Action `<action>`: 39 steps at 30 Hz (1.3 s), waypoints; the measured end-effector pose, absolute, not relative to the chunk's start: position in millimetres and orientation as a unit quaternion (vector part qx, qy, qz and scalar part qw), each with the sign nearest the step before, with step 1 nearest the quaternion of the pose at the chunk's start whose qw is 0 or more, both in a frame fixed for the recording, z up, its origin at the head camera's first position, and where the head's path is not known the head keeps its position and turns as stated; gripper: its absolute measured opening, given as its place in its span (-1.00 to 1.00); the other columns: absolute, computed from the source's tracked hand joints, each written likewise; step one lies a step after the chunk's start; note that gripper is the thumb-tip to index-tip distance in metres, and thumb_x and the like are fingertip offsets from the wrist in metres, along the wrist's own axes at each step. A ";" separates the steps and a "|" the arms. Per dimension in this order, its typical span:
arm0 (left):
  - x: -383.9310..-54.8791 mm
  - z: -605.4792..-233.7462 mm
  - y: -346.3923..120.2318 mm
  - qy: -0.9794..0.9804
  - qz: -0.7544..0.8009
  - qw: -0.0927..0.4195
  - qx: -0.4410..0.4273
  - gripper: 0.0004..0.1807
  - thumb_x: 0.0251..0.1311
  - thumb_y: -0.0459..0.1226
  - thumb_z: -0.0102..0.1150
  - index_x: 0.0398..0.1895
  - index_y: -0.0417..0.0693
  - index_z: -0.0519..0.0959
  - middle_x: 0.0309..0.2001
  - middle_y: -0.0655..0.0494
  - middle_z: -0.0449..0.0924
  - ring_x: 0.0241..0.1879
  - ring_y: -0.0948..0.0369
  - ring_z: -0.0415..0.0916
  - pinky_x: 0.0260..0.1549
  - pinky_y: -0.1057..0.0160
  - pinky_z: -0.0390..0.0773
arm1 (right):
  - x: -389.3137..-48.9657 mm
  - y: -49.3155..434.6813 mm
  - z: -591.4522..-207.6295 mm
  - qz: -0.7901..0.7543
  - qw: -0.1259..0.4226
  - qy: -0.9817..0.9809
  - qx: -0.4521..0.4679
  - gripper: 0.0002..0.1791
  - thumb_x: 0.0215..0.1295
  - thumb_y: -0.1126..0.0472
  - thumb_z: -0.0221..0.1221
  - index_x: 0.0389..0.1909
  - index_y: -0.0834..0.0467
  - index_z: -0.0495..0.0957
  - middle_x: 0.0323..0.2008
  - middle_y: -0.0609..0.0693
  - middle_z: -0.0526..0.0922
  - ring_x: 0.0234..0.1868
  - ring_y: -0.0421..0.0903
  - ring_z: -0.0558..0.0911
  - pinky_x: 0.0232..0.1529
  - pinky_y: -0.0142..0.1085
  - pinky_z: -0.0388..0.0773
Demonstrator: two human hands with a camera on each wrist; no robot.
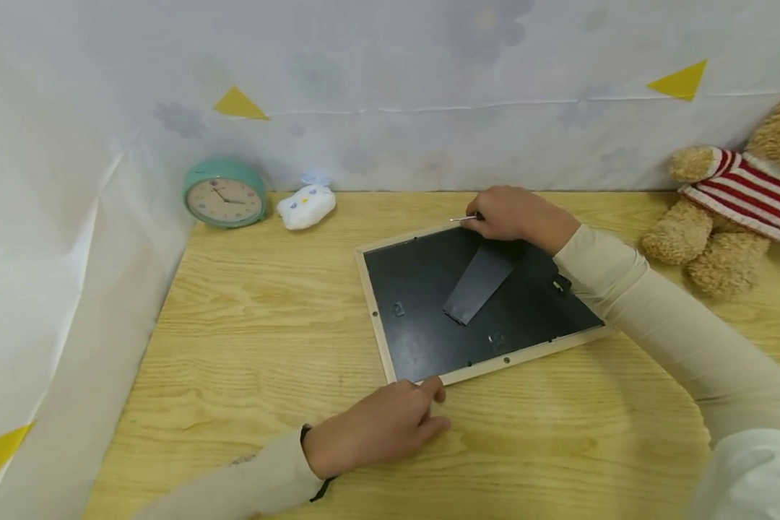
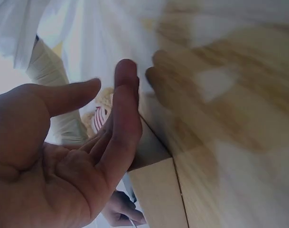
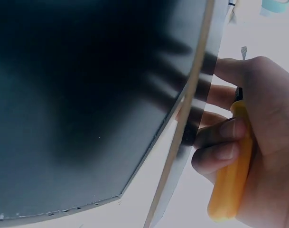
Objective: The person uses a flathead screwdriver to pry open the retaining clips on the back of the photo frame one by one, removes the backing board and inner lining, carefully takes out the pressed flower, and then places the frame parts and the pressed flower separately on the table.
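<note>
A picture frame (image 1: pixel 507 360) with a light wooden border lies back side up on the table, its black backing board (image 1: pixel 422 289) showing. A dark support leg (image 1: pixel 481 285) runs across the board. My right hand (image 1: pixel 516 213) is at the frame's far edge. In the right wrist view its curled fingers hold a yellow-handled screwdriver (image 3: pixel 229 175), while the thumb and fingertips meet the frame's border. My left hand (image 1: pixel 386 422) lies at the near left corner; the left wrist view shows its fairly straight fingers (image 2: pixel 125 111) against the frame's side, thumb apart.
A teal clock (image 1: pixel 225 193) and a small white plush toy (image 1: pixel 307 206) stand at the back left of the wooden table (image 1: pixel 253 318). On the right sits a teddy bear (image 1: pixel 741 195) in a striped sweater. White flower-patterned sheeting (image 1: pixel 396 72) hangs behind the table and along its left side.
</note>
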State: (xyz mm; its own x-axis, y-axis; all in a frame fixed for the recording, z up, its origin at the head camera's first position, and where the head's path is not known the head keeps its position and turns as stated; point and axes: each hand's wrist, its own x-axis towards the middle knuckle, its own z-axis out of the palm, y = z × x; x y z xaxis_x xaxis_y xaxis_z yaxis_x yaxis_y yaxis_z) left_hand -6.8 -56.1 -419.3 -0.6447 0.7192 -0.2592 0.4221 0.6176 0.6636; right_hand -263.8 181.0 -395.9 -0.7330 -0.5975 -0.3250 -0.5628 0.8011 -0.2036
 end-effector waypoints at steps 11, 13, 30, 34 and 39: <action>-10.6 -428.6 -61.9 0.907 0.226 0.152 0.323 -0.55 0.45 -0.15 0.14 0.24 -0.15 0.30 -0.81 0.29 0.17 -0.85 0.43 -0.01 -0.83 0.45 0.06 | -257.5 191.8 -399.9 -0.037 0.168 0.937 -0.304 -0.72 0.49 0.11 0.12 -0.18 0.23 0.69 -0.31 0.09 0.69 -0.38 -0.02 0.61 -0.24 -0.04 0.53; -13.2 -428.9 -65.0 0.907 0.226 0.152 0.320 -0.58 0.46 -0.15 0.13 0.23 -0.13 0.31 -0.80 0.29 0.17 -0.84 0.42 0.00 -0.82 0.44 0.08 | -256.6 194.7 -401.0 -0.039 0.166 0.938 -0.303 -0.73 0.49 0.11 0.12 -0.20 0.23 0.69 -0.34 0.07 0.68 -0.41 -0.04 0.60 -0.26 -0.06 0.53; -35.3 -428.8 -98.7 0.914 0.270 0.136 0.270 -0.77 0.43 -0.05 0.15 -0.10 0.02 0.44 -0.75 0.33 0.22 -0.80 0.42 0.08 -0.76 0.38 0.15 | -224.8 221.8 -399.6 -0.056 0.164 0.950 -0.260 -0.74 0.50 0.13 0.12 -0.28 0.21 0.67 -0.56 -0.01 0.54 -0.58 -0.09 0.48 -0.48 -0.17 0.40; -40.1 -426.5 -104.7 0.916 0.277 0.142 0.251 -0.76 0.43 -0.03 0.14 -0.10 0.03 0.45 -0.73 0.32 0.29 -0.77 0.41 0.15 -0.73 0.36 0.22 | -210.4 231.3 -398.5 -0.060 0.159 0.952 -0.256 -0.72 0.50 0.13 0.11 -0.34 0.20 0.65 -0.63 -0.03 0.50 -0.63 -0.11 0.45 -0.53 -0.20 0.38; -48.8 -426.4 -110.6 0.913 0.296 0.150 0.236 -0.76 0.43 -0.08 0.15 -0.07 -0.02 0.43 -0.69 0.34 0.37 -0.72 0.43 0.22 -0.67 0.35 0.30 | -193.1 245.7 -397.7 -0.079 0.169 0.950 -0.252 -0.73 0.50 0.14 0.11 -0.31 0.22 0.67 -0.64 -0.06 0.51 -0.66 -0.15 0.45 -0.56 -0.22 0.36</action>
State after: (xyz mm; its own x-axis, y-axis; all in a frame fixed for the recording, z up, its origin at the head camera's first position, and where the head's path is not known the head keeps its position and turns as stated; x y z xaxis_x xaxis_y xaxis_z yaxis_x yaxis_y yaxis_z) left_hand -48.8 -110.6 -426.4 -0.8433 0.5205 -0.1337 0.3432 0.7132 0.6112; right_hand -193.1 245.7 -397.7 -0.8156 -0.5055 -0.2816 -0.4523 0.8604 -0.2347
